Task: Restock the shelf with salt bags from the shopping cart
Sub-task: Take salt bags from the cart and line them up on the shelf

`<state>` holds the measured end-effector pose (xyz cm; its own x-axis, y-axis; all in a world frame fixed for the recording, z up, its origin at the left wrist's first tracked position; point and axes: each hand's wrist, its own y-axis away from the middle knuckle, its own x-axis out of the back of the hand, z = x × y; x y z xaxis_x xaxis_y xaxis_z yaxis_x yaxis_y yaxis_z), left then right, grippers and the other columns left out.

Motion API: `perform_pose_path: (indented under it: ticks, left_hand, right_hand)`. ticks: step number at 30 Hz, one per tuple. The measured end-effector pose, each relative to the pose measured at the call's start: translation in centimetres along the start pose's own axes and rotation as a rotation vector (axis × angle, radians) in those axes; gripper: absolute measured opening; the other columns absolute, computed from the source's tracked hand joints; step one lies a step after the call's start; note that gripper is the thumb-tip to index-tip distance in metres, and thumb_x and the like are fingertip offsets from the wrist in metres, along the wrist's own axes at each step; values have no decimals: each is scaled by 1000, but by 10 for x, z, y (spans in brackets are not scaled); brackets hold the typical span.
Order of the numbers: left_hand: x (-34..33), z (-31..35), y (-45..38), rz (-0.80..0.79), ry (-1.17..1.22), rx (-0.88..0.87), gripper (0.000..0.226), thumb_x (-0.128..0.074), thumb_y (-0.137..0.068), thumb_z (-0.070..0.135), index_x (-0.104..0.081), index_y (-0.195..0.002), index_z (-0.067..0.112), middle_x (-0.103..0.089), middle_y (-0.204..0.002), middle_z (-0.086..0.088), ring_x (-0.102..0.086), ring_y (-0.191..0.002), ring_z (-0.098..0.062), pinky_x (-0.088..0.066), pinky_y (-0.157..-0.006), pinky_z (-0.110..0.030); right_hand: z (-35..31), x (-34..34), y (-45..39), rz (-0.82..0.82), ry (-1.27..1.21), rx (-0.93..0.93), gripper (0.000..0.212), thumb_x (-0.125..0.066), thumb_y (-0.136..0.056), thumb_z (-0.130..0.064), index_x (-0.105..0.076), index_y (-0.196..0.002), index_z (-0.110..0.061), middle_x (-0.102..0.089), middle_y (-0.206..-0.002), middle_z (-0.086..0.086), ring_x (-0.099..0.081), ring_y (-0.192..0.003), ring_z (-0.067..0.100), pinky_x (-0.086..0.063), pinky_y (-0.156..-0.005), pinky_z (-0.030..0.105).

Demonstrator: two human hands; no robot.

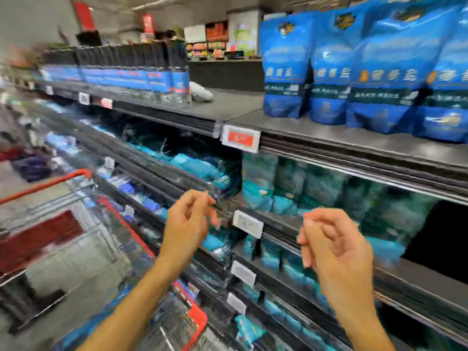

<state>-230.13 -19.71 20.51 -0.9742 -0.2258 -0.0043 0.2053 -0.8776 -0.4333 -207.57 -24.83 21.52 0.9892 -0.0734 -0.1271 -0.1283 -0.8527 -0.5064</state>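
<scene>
Fingers [210, 202] of the left hand [188, 221] curl loosely inward and hold nothing; the right hand [334, 245] is likewise half-curled and empty, both raised in front of the shelf [329, 127]. That shelf runs from far left to near right in several dark tiers. Tall blue salt bags [354, 69] stand upright in a row on the top tier at the right, with teal packs on the tiers below. At lower left sits the shopping cart [76, 224], red-trimmed, blue bags blurred inside it. A red price tag [240, 138] hangs on the top tier's edge.
</scene>
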Motion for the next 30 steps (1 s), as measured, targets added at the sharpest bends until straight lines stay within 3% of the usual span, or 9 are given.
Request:
perform_pose_path:
  ticks: [3, 7, 10, 15, 19, 23, 28, 30]
  left_hand:
    - [76, -36, 40, 205, -123, 132, 27, -49, -99, 30, -60, -79, 17, -58, -51, -5, -34, -32, -7, -28, -36, -15]
    - [166, -68, 92, 456, -209, 300, 31, -43, -104, 18, -57, -77, 9, -55, -46, -3, -32, -30, -6, -25, -33, -13]
    - [222, -80, 119, 621, -261, 379, 35, -41, -104, 11, -53, -72, 7, -54, -42, -3, -29, -26, -6, -22, -31, -13]
    - [299, -107, 152, 809, -272, 528, 32, -41, -103, 10, -55, -74, 8, -54, -47, -4, -31, -26, -5, -24, -30, -11]
    - [356, -157, 151, 826, -255, 685, 29, -42, -103, 8, -53, -76, 9, -55, -55, -10, -38, -27, -2, -27, -30, -11]
    - [415, -247, 125, 732, -263, 927, 29, -40, -104, 17, -52, -80, 8, -57, -58, -6, -43, -41, -16, -27, -33, -15]
    - [460, -361, 95, 579, -244, 1200, 38, -42, -102, 15, -46, -65, 10, -49, -61, -15, -52, -59, -27, -35, -55, -31]
    - [470, -399, 93, 565, -238, 1287, 40, -45, -101, 12, -43, -62, 11, -43, -59, -13, -49, -59, -24, -38, -55, -31]
  right_hand:
    - [43, -51, 16, -141, -75, -126, 5, -65, -86, -20, -64, -81, -19, -57, -66, 14, -44, -44, 15, -38, -42, 18]
    - [91, -119, 41, -339, -67, -249, 20, -69, -86, 0, -62, -75, -15, -60, -59, 3, -46, -44, 11, -39, -43, 22]
    - [121, -170, 59, -496, -53, -285, 18, -71, -86, -3, -61, -73, -12, -58, -58, 2, -47, -47, 10, -40, -47, 27]
    - [177, -267, 84, -676, -61, -446, 32, -66, -90, -5, -52, -65, -18, -54, -50, -2, -44, -42, 6, -36, -41, 19]
    - [234, -354, 103, -769, 51, -548, 35, -60, -96, -11, -49, -63, -14, -51, -46, -3, -42, -39, 9, -34, -42, 21]
    - [311, -431, 123, -784, 198, -667, 31, -55, -99, -15, -54, -70, -4, -56, -47, -2, -46, -35, 5, -34, -37, 15]
    - [412, -487, 150, -741, 446, -823, 30, -57, -98, -14, -55, -68, -17, -57, -55, -1, -51, -47, 10, -39, -43, 21]
    - [451, -499, 160, -806, 543, -844, 38, -56, -97, -10, -49, -61, -21, -52, -57, -2, -49, -52, 12, -42, -53, 27]
